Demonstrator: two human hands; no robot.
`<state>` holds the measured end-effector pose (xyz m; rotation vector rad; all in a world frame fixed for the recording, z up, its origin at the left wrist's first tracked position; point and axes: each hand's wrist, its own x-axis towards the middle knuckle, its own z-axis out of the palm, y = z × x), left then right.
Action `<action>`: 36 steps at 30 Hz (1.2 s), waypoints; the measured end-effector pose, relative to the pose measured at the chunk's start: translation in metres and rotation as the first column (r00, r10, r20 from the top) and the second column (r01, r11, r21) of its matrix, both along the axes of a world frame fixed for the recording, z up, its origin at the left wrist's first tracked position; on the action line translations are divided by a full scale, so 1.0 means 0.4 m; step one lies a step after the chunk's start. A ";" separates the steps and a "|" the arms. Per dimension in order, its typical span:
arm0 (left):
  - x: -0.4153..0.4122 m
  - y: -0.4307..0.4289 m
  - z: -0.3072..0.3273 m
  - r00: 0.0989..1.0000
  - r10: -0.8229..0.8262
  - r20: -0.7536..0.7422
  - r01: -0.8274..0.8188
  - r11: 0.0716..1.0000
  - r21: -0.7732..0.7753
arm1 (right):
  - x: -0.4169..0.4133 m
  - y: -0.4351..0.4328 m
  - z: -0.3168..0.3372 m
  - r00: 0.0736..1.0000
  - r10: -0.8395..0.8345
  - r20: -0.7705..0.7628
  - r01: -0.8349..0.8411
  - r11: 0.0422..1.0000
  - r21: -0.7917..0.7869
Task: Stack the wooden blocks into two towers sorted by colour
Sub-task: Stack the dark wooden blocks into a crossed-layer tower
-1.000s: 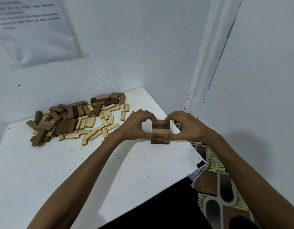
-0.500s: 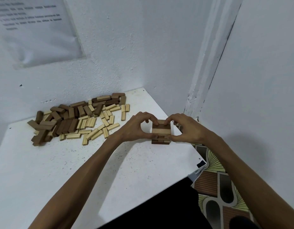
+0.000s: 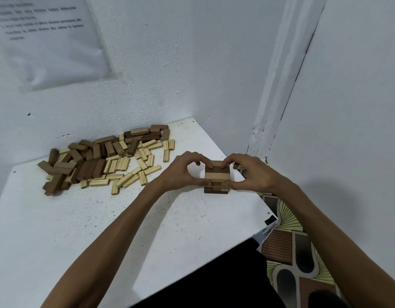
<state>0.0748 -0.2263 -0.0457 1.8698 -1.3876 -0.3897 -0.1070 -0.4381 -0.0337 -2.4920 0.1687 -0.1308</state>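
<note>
Comparing this with a second ago, honestly almost nothing is moving: the left hand (image 3: 181, 172) and right hand (image 3: 252, 172) are still hugging the little stack (image 3: 217, 175) from either side. Fingertips are curling over its top layer and thumbs are pressing in lower down, so both are gripping it rather than hanging open. The stack is sitting near the right edge of the counter (image 3: 103, 218), close to the corner of the walls, and it isn't getting any taller or shifting spot. The big loose pile (image 3: 99, 161) of dark and pale blocks is lying untouched further left by the back wall, well apart from the hands. To me this is looking like squaring-up, nudging the layers flush before the next block is going on. One thing that's bugging me: the stack is showing both dark and pale wood, so the colour sorting isn't looking right yet, and only one tower is standing. I'm guessing the task is barely getting started, with most blocks waiting in the pile.
</note>
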 end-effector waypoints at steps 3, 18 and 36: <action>-0.004 0.000 0.004 1.000 0.014 -0.006 -0.014 1.000 0.010 | -0.002 0.003 -0.002 1.000 -0.008 -0.024 0.008 1.000 0.004; 0.041 0.107 0.036 0.986 0.166 0.028 -0.167 0.985 0.038 | 0.077 0.107 0.081 0.992 -0.026 0.121 0.035 0.997 -0.073; 0.279 0.231 0.075 0.727 0.486 0.485 -0.632 0.749 0.197 | 0.475 0.186 0.091 0.991 0.085 -0.104 -0.113 0.945 -0.308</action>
